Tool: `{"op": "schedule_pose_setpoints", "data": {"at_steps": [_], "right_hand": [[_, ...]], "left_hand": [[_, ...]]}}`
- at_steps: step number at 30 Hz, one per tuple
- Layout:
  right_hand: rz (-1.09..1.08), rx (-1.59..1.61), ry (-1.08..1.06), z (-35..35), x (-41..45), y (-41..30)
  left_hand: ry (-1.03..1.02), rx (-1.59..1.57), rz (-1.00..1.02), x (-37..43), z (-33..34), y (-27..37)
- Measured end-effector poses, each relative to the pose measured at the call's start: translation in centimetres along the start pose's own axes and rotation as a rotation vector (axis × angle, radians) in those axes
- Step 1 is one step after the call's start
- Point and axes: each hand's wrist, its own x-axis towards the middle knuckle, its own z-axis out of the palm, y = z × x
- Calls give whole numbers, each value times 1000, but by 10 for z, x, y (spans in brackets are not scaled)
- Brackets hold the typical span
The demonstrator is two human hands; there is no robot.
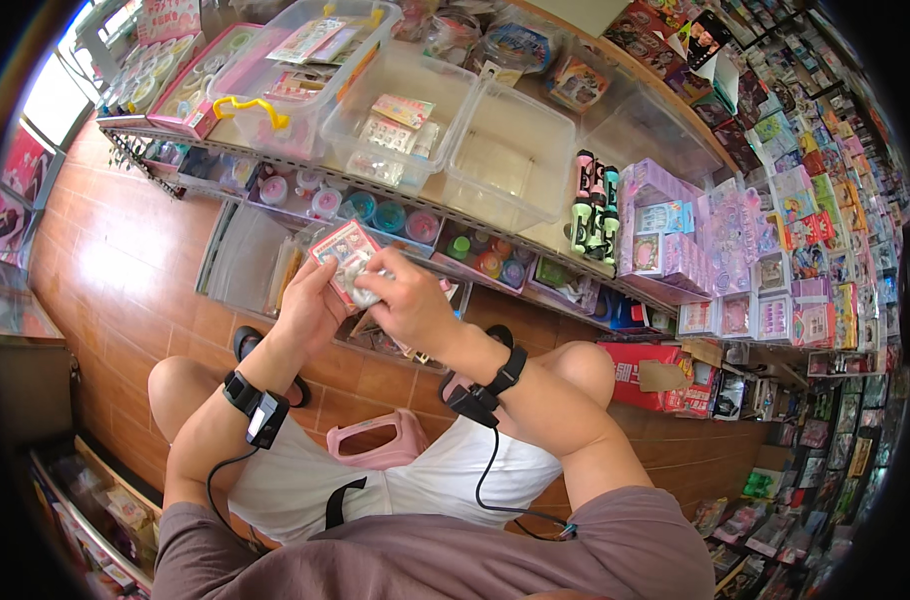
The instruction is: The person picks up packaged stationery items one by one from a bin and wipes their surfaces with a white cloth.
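Observation:
My left hand (310,304) holds a small flat package with a red border and cartoon pictures (344,247), tilted above the lower shelf. A crumpled white cloth or tissue (362,283) is pinched in my right hand (410,300) and lies against the package's face. Both hands are close together in front of the shelf edge. Just beyond them, round tubs with pink and teal contents (389,215) stand in the lower shelf's bin. On the upper shelf are a clear plastic bin with small packages (455,142) and a clear bin (511,150) beside it.
A lidless clear box with yellow handles (252,112) stands at the upper left. Small black, pink and green flashlights (596,214) and purple display boxes (661,255) are to the right. A pink plastic stool (380,442) is between my legs. A red carton (642,375) stands on the floor.

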Motion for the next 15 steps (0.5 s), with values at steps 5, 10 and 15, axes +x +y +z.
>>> {"op": "schedule_pose_setpoints", "data": {"at_steps": [5,10,15], "right_hand": [[97,20,68,-11,7,4],[144,18,151,-17,6,10],[109,57,111,-6,7,3]], "left_hand": [[-69,113,-10,-3,-9,-3],[-227,79,-107,0,7,-3],[-253,115,-134,-2,-3,-4]]}}
